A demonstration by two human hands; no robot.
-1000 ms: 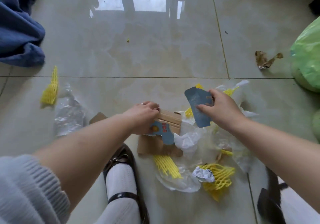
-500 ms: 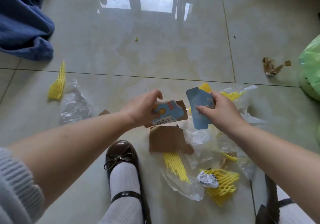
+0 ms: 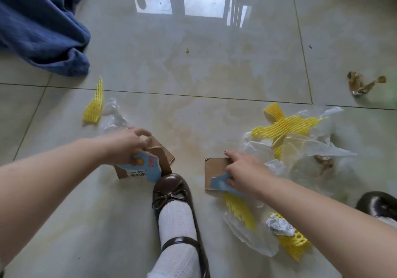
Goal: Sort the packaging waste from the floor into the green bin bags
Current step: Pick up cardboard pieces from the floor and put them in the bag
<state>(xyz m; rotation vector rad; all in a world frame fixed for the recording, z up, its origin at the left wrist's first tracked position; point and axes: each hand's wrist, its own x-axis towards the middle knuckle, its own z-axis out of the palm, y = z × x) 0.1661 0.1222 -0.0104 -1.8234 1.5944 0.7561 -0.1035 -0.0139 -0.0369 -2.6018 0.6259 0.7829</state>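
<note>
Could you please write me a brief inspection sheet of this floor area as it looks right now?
Surface: glossy tiled floor, window glare at the far edge.
Job's things: flat cardboard piece; yellow foam netting among clear plastic film; second yellow net at left; crumpled brown wrapper at far right. No green bin bag in view.
Clutter: blue fabric at upper left.
Hands: left hand holds a printed blue-and-brown carton piece; right hand holds a blue card scrap and reaches onto the flat cardboard.
Cables: nothing seen.
Surroundings: brown shoe beside the carton piece.
</note>
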